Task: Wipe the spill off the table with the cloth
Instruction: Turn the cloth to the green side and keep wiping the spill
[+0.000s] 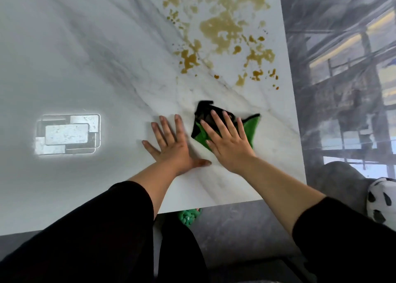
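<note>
While the right hand (227, 145) lies flat with fingers spread on the cloth (249, 125), pressing it down rather than gripping it, the left hand (171, 145) rests open, palm down, on the bare table (85, 57) just beside it. Green with a black part, the cloth sits crumpled near the table's right edge, close to the person. Farther away, the brown spill (222, 27) spreads in blotches and drops, apart from the cloth. Black sleeves (96, 229) cover both forearms. A bright light reflection (67, 133) shows at left.
</note>
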`<state>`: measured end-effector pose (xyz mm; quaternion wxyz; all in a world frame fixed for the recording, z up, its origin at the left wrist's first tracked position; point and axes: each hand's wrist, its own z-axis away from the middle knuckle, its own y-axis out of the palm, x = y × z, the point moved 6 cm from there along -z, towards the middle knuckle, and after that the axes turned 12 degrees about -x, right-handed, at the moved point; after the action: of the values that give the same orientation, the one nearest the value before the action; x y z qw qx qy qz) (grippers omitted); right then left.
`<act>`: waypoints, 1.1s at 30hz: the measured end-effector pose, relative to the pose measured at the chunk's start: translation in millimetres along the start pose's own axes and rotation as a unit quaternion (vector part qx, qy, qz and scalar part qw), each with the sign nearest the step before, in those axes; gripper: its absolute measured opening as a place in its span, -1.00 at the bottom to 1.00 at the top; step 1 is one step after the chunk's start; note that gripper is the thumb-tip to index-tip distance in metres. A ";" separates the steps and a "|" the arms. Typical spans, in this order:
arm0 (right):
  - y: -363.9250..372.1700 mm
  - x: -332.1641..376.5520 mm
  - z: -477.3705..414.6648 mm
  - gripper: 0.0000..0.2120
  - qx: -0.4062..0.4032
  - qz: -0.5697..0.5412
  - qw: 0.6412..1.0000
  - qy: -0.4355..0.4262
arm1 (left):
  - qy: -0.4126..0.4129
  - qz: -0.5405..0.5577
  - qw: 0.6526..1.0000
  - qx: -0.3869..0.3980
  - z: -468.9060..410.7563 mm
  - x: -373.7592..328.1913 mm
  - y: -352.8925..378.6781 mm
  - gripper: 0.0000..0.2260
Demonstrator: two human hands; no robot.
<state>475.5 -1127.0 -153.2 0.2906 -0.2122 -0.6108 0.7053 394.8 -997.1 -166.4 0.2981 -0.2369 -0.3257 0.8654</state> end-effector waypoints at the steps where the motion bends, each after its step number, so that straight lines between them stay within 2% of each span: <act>1: -2.3 6.5 -22.4 -0.49 -0.003 -0.001 1.000 -0.010 | -0.002 -0.003 1.000 0.001 0.0 -0.3 0.3 0.42; 5: -7.9 33.6 -101.7 -0.50 -0.005 -0.007 0.999 -0.049 | -0.007 -0.014 1.000 0.003 -1.4 1.2 0.3 0.41; 8: -8.1 43.5 -121.5 -0.51 -0.004 -0.006 0.998 -0.054 | -0.005 -0.013 1.000 0.004 -1.9 2.0 0.1 0.41; 13: -7.4 30.3 -84.6 -0.50 -0.015 -0.020 0.999 -0.026 | -0.020 -0.028 0.999 0.010 -0.3 1.5 -1.2 0.39; 20: 5.3 -28.5 9.6 -0.46 0.003 -0.025 0.998 0.058 | -0.012 -0.006 1.000 0.002 -2.1 0.5 -0.3 0.43; 27: 13.0 -36.6 15.8 -0.47 0.044 -0.044 0.995 0.081 | -0.008 -0.003 1.000 0.006 -2.6 -0.3 0.4 0.42; 30: 12.8 -35.0 16.0 -0.46 0.055 -0.044 0.994 0.080 | -0.009 -0.003 1.000 0.015 -1.3 2.0 -3.1 0.35; 33: 10.9 -33.9 14.7 -0.46 0.062 -0.040 0.994 0.082 | 0.022 0.021 0.999 -0.032 2.6 7.5 -9.7 0.12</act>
<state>489.4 -1161.5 -163.5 0.3802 -0.2266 -0.5477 0.7100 391.4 -987.2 -159.4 0.2796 -0.2723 -0.3416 0.8550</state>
